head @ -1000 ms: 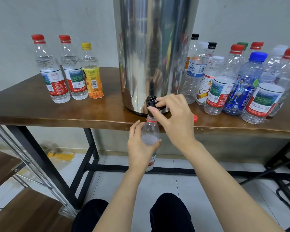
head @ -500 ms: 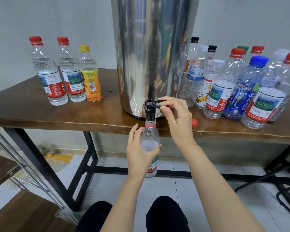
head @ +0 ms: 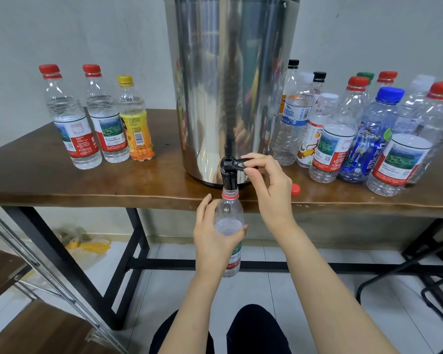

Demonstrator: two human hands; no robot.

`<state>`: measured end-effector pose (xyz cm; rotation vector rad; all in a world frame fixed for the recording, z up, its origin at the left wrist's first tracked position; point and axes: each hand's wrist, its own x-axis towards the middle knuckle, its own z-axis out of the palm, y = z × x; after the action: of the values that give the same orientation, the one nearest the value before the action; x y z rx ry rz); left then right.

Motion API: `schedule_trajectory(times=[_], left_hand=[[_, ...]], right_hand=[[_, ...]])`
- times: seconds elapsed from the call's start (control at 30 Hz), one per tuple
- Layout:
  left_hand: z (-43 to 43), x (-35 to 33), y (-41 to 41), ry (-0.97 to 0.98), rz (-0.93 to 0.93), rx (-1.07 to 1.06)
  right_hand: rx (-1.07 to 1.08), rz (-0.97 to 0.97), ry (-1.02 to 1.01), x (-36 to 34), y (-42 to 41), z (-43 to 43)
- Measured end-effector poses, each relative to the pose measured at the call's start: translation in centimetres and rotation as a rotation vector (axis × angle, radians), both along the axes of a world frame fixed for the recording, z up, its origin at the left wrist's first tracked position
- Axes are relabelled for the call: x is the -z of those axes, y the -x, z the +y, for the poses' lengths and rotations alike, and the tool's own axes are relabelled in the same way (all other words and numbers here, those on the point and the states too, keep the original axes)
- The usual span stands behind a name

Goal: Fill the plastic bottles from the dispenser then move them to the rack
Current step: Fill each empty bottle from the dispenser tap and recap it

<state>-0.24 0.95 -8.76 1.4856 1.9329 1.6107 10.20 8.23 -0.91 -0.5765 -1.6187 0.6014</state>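
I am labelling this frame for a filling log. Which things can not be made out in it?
All in the head view:
1. How full the held bottle is: the left hand covers most of its body.
2. Flow from the tap: its spout meets the bottle mouth; the right hand pinches the lever.
3. Top of the dispenser: cut off by the upper edge.
4. The rack, lower left: cut off by the frame edges.

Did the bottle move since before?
No. The bottle still sits directly under the black tap, gripped by the left hand.
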Motion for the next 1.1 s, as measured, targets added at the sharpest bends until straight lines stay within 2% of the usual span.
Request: schedule_trajectory(times=[1.1], left_hand=[[0.27,0.32,0.0,-0.019,-0.021,-0.008]], right_hand=[[-0.039,0.028,0.044,-0.17,0.07,-0.45]])
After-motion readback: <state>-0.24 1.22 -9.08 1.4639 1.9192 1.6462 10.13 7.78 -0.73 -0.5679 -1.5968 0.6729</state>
